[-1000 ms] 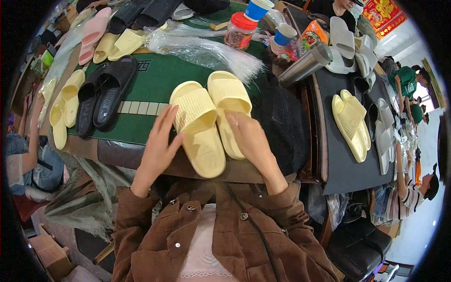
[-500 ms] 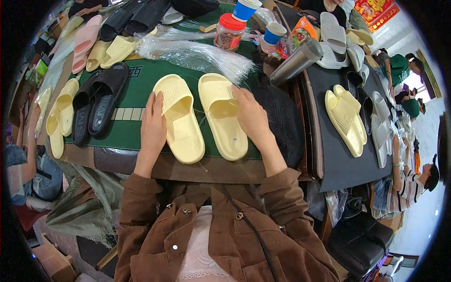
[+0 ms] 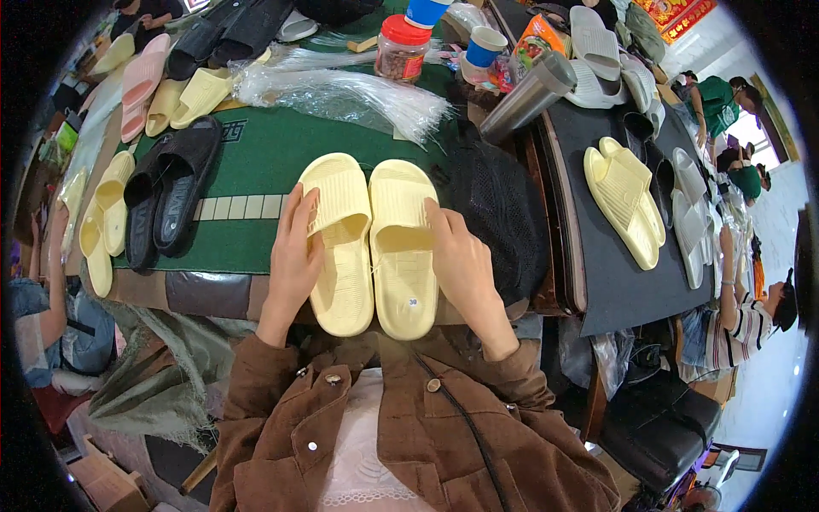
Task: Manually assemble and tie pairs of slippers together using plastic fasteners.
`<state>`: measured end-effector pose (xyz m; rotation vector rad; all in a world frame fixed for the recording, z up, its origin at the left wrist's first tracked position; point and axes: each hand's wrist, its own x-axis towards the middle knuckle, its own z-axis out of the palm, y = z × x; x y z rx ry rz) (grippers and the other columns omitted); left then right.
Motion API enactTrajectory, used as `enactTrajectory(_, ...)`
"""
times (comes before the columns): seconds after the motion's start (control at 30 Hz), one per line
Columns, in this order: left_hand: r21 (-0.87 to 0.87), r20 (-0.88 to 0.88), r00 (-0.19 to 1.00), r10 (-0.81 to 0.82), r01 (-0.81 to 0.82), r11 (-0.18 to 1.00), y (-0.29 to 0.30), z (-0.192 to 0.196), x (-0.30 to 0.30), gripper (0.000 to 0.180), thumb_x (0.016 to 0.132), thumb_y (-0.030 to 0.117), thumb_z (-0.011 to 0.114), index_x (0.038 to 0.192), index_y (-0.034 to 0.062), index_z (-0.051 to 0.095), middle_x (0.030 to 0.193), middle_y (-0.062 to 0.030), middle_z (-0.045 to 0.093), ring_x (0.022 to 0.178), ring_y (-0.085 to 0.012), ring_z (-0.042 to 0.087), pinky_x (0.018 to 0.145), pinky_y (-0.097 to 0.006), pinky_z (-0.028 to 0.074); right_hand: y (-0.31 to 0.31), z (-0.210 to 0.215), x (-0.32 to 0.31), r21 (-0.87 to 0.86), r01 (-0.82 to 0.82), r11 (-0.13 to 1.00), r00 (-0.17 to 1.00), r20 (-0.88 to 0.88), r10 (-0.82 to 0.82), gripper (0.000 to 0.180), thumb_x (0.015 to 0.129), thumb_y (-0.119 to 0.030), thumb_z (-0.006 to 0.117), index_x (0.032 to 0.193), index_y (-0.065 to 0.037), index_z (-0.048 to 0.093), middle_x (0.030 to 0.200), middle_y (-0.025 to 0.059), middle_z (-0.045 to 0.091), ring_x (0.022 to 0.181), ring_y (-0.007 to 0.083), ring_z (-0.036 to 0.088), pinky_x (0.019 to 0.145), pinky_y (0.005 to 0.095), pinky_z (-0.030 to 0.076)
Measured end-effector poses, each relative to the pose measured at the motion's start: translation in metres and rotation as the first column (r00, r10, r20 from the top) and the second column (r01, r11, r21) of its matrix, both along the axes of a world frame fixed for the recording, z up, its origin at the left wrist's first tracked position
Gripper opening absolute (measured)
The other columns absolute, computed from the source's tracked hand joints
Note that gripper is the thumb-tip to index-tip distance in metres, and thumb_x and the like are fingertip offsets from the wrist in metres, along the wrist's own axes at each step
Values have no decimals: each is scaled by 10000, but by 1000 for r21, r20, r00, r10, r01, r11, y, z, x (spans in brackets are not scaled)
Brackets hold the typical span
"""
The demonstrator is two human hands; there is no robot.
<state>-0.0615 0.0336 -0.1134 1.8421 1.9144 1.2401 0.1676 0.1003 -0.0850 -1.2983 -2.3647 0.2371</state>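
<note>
Two pale yellow slide slippers sit side by side in front of me, toes pointing away, their inner edges touching or nearly so. My left hand (image 3: 296,256) grips the left slipper (image 3: 341,299) by its outer side, fingers on the strap edge. On the other side, my right hand (image 3: 465,269) holds the right slipper (image 3: 405,294) at the outer edge of its strap. A small round sticker shows on the right slipper's heel. Both heels reach over the near table edge. Beneath is a green mat (image 3: 247,179).
Black slippers (image 3: 183,188) and a yellow pair (image 3: 109,213) lie to the left. Beyond are a bundle of clear plastic ties (image 3: 358,94), a red-lidded jar (image 3: 403,49) and a steel tumbler (image 3: 529,98). Another yellow pair (image 3: 623,205) rests on the dark right-hand table. Other people sit at both sides.
The two yellow slippers have come together from a gap between them. Both hands have drawn them nearer to me, over the table's front edge.
</note>
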Motion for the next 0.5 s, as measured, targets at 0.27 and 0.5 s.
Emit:
enactTrajectory(0.27, 21, 65, 998, -9, 8, 1000, 5, -4, 1, 623, 730, -120, 438, 1324, 71, 444, 1421, -164, 358, 1291, -350, 386, 1008, -385, 390, 8, 9, 18, 32, -41, 999, 984, -171, 46, 266, 868, -29, 507, 1126, -30, 574, 970, 183, 610, 784, 342, 633, 668, 397, 519)
enactTrajectory(0.5, -14, 56, 998, -4, 5, 1000, 5, -1, 1, 617, 729, -108, 442, 1319, 71, 454, 1410, -151, 372, 1285, -328, 395, 1023, -380, 376, -4, 57, 30, -288, -232, 929, 830, -556, 35, 303, 834, 72, 550, 1116, -22, 604, 862, 52, 599, 720, 79, 598, 606, 229, 462)
